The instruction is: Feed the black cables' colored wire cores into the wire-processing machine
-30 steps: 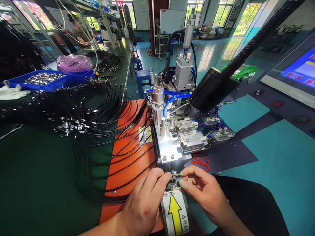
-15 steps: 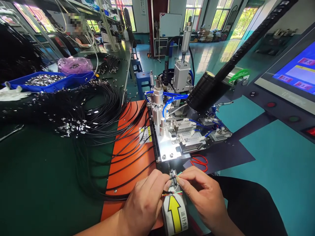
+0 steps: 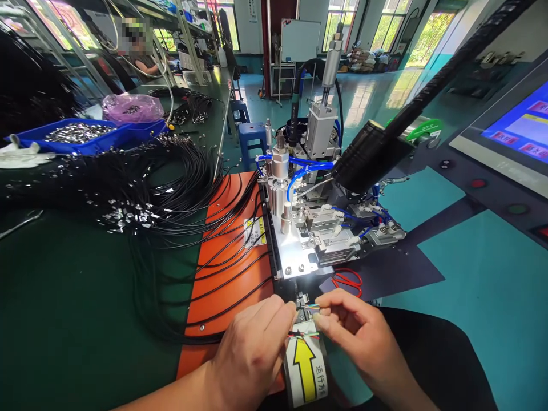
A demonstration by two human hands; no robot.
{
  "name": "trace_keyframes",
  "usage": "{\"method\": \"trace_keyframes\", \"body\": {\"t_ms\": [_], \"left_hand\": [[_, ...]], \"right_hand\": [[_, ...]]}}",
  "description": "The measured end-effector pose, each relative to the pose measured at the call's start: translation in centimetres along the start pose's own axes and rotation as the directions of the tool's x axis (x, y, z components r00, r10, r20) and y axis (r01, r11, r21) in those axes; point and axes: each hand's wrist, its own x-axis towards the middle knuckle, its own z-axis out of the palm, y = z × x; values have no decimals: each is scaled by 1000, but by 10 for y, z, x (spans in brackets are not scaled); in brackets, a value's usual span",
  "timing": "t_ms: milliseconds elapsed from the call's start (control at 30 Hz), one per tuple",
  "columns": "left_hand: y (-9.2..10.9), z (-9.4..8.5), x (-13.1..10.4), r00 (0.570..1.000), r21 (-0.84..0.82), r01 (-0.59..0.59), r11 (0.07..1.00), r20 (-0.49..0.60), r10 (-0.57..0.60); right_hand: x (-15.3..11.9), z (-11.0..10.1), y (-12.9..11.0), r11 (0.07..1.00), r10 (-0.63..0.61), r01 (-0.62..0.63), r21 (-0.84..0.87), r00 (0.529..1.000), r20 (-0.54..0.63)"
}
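Note:
My left hand (image 3: 259,342) is closed, thumb and index finger pinching a black cable (image 3: 205,341) just left of a small metal fixture (image 3: 303,314). Fine coloured wires (image 3: 311,306) fan out from the cable's end across the top of this fixture. My right hand (image 3: 357,331) is on the other side, its curled fingertips at the free ends of those wires; the exact contact is partly hidden. Just below lies another set of stripped wires (image 3: 309,335), red and green among them, above a white label with a yellow arrow (image 3: 305,371).
A machine with metal cylinders (image 3: 323,131) and blue air hoses rises ahead. Black cables cross the orange plate (image 3: 235,274) from a large bundle (image 3: 132,217). Red-handled scissors (image 3: 347,281) lie right of the machine. A blue tray (image 3: 81,137) holds metal parts; a screen (image 3: 522,123) stands right.
My right hand has shifted slightly right, away from my left fingertips, and the coloured wires now show spread between the hands. The view has moved slightly.

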Motion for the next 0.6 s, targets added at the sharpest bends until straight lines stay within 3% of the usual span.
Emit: {"method": "trace_keyframes", "body": {"t_ms": [100,300,600], "left_hand": [[0,-1,1,1000,7,9,1000,13,-9],[-1,2,0,1000,37,12,999,16,-13],[-2,3,-2,998,21,43,999,47,-44]], "right_hand": [[2,-10,-6,991,121,-124,57,991,50],[5,-3,-14,977,176,-184,110,981,79],[10,1,-13,994,107,-107,14,994,36]]}}
